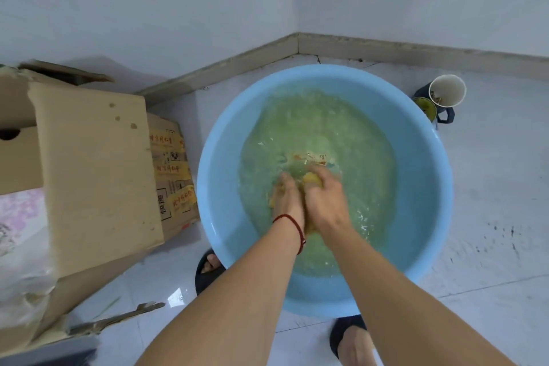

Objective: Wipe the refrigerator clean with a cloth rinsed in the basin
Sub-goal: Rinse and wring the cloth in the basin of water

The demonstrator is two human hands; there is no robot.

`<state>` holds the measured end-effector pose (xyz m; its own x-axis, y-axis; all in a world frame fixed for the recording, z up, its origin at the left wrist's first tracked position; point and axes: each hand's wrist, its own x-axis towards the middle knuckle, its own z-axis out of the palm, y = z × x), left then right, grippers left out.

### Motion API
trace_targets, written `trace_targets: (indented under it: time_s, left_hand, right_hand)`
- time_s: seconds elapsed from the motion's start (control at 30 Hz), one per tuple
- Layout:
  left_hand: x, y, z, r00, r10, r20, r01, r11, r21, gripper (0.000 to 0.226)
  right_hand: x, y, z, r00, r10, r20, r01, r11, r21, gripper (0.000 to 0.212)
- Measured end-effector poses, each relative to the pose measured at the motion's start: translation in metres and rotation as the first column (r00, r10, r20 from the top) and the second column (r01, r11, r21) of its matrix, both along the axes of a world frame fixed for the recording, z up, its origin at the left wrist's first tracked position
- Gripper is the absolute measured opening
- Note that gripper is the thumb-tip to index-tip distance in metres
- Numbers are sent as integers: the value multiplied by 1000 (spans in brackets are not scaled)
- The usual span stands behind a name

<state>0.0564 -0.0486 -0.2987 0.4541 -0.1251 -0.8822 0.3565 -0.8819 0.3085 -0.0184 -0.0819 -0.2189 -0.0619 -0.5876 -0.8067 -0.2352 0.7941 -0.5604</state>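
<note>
Both hands, left hand (286, 197) and right hand (323, 196), squeeze the yellow wet cloth (312, 181) inside the big round blue plastic basin (219, 157). Hard rubbing could splash water onto the floor (490, 187).

The light is soft and even, rather cool, with no hard shadows. A small bright glare sits on the floor (175, 297) at lower left. The water (315, 140) in the basin (421, 187) is broken by ripples, with small glints. Straight lines bend near the edges from the wide lens. The cardboard box (95, 163) at left looks slightly soft.
</note>
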Motion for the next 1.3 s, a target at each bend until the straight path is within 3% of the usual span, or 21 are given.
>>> trace_targets:
  time_s: [0.07, 0.17, 0.2, 0.27, 0.33, 0.4, 0.47, 0.5, 0.57, 0.63, 0.7, 0.77, 0.83, 0.87, 0.93, 1.0, 1.03, 1.1, 1.17, 1.23, 1.3]
  left_hand:
    - [-6, -16, 30, 998, -63, 21, 63, 998, -18, 85]
    - [-7, -29, 70, 968, -246, 49, 244, 968, 49, 46]
    - [-2, -28, 73, 961, -273, 46, 269, 959, 86, 42]
    - [7, -25, 73, 957, -287, 36, 282, 954, 100, 40]
    - [17, -17, 79, 961, -267, 70, 264, 964, 42, 40]
    - [22, -7, 75, 944, -269, 191, 279, 960, -26, 37]
    - [19, -2, 71, 963, -202, 178, 215, 975, -58, 43]
    - [13, -3, 72, 978, -181, 106, 189, 980, -64, 52]
    - [3, -8, 66, 974, -225, 10, 225, 974, -35, 67]
    - [-1, -13, 48, 978, -206, 0, 206, 978, -7, 66]
    - [-2, -16, 28, 978, -203, -43, 204, 979, 1, 65]
    - [0, -20, 32, 961, -269, -58, 270, 963, 9, 53]
    - [2, -24, 65, 927, -371, -60, 373, 927, 31, 42]
    - [3, -25, 80, 912, -405, -61, 407, 913, 30, 37]
    - [6, -15, 83, 907, -421, -25, 421, 907, -8, 37]
    - [9, -6, 83, 936, -350, 41, 352, 933, -71, 20]
    - [10, -6, 80, 953, -289, 89, 295, 953, -68, 13]
    - [11, -10, 74, 958, -255, 129, 258, 966, -7, 24]
    - [12, -17, 60, 958, -282, 57, 280, 959, 41, 24]
    - [7, -20, 43, 972, -214, -100, 220, 973, 63, 48]
    - [1, -18, 14, 981, -154, -122, 161, 986, 49, 73]
  right_hand:
    - [3, -4, 8, 987, -150, 49, 148, 988, 48, 33]
    - [-7, -6, 7, 987, 87, -137, -103, 988, -114, 36]
    - [-12, -6, 5, 926, 256, -278, -303, 943, -140, 44]
    - [-28, -3, -5, 609, 581, -541, -697, 717, -16, 52]
    - [-44, 3, -16, 479, 620, -622, -750, 657, 78, 46]
    - [-46, 14, -20, 463, 508, -726, -679, 730, 78, 40]
    - [-32, 30, -18, 525, 344, -778, -534, 845, 14, 39]
    - [-21, 34, -16, 658, 240, -714, -394, 917, -55, 39]
    - [-3, 32, -12, 913, -45, -406, -36, 981, -190, 39]
    - [6, 21, -1, 942, -320, -97, 300, 937, -177, 37]
    - [8, 9, 10, 917, -398, -27, 394, 914, -90, 38]
    - [2, -2, 16, 966, -241, -88, 229, 965, -128, 39]
    - [-9, -10, 15, 980, 32, -199, -67, 983, -172, 50]
    - [-16, -15, 12, 927, 213, -310, -273, 948, -163, 55]
    - [-28, -22, 4, 660, 519, -544, -635, 772, -35, 55]
    - [-41, -26, -3, 479, 546, -688, -759, 651, -11, 47]
    - [-45, -25, -6, 429, 492, -757, -775, 632, -28, 42]
    - [-46, -13, -12, 374, 365, -853, -755, 654, -51, 33]
    - [-35, 3, -16, 464, 312, -829, -645, 761, -75, 35]
    - [-19, 7, -14, 708, 267, -654, -450, 884, -127, 41]
    - [-9, -5, -9, 925, 76, -371, -141, 978, -152, 42]
